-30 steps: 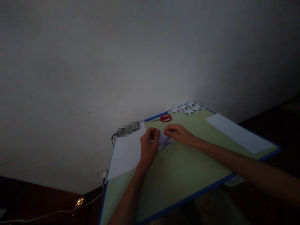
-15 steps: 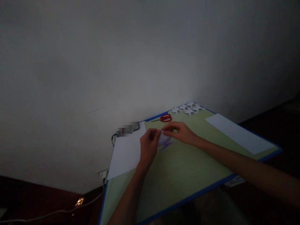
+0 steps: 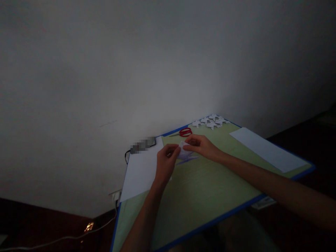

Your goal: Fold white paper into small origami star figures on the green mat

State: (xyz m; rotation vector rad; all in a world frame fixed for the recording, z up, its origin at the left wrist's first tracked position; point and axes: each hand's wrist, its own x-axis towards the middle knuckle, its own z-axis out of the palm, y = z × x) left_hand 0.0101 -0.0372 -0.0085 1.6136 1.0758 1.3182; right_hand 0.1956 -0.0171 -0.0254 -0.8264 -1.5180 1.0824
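Note:
Both of my hands pinch one small folded white paper piece (image 3: 186, 154) just above the green table top (image 3: 199, 196). My left hand (image 3: 166, 164) grips its left side with curled fingers. My right hand (image 3: 202, 146) pinches its upper right corner between thumb and fingertips. The paper casts a dark shadow on the table below it. The room is dim and the folds are hard to make out.
Red-handled scissors (image 3: 184, 132) lie just behind my hands. Several folded white paper shapes (image 3: 210, 121) sit at the far corner. A white sheet (image 3: 141, 169) lies at left, a long white strip (image 3: 267, 148) at right. A dark object (image 3: 143, 144) with a cable rests at the table's back-left edge.
The paper piece has risen slightly off the table. My right hand shifted a little toward the far side, pinching its top corner. My left hand stayed almost in place.

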